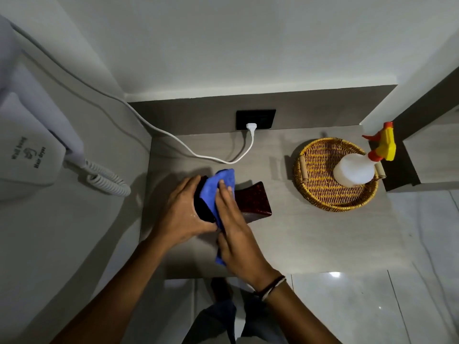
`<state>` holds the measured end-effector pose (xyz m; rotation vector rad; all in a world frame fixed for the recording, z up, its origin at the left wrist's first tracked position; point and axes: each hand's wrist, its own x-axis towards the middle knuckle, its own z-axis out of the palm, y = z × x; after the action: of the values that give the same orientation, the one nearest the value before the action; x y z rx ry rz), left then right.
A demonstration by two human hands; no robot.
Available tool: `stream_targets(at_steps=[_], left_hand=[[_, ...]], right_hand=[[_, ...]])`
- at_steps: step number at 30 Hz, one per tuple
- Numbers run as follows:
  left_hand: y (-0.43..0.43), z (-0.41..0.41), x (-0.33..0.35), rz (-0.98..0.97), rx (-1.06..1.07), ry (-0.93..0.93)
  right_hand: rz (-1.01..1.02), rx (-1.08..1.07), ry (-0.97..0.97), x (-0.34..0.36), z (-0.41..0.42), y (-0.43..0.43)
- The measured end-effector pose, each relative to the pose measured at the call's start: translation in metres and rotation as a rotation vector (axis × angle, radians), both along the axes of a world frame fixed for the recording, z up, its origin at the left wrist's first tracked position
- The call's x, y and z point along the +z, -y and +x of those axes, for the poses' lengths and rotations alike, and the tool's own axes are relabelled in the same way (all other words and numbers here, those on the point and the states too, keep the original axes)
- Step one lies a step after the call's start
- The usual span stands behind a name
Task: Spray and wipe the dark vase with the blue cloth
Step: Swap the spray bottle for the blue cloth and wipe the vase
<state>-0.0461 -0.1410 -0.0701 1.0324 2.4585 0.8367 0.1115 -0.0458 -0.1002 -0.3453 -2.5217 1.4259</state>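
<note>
The dark red-brown vase (255,201) lies tipped on its side on the grey counter, its flared end pointing right. My left hand (180,212) grips its left end. A blue cloth (218,187) is draped over the vase's middle, and my right hand (236,227) presses flat on it, fingers pointing away from me. One corner of the cloth hangs out below my right palm. The white spray bottle (355,170) with a yellow and red trigger head stands in the wicker tray at the right.
The round wicker tray (320,192) sits on the counter's right side. A white plug and cable (250,127) run from a black wall socket to a wall-mounted hair dryer (32,150) at the left. The counter's front edge (248,275) lies just under my wrists.
</note>
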Motion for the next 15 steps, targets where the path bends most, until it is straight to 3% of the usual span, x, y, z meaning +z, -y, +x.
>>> stream_targets(at_steps=[2, 5, 7, 9, 12, 15], left_hand=[[0.001, -0.002, -0.002, -0.003, -0.006, -0.001], [0.003, -0.004, -0.006, -0.004, -0.015, -0.007], [0.001, -0.003, -0.007, -0.005, -0.015, -0.016], [-0.002, -0.005, -0.009, 0.019, 0.041, 0.039], [-0.005, -0.010, -0.015, 0.110, 0.239, 0.330], [-0.003, -0.011, -0.017, 0.134, 0.393, 0.478]], right_hand=[[0.109, -0.012, 0.021, -0.013, 0.002, -0.007], [0.302, -0.094, 0.255, -0.032, 0.024, -0.048], [0.218, -0.159, 0.294, -0.036, 0.035, -0.075], [-0.047, -0.303, 0.230, -0.036, 0.040, -0.093], [-0.631, -0.600, 0.144, -0.031, 0.044, -0.102], [-1.084, -0.694, 0.135, -0.027, 0.042, -0.094]])
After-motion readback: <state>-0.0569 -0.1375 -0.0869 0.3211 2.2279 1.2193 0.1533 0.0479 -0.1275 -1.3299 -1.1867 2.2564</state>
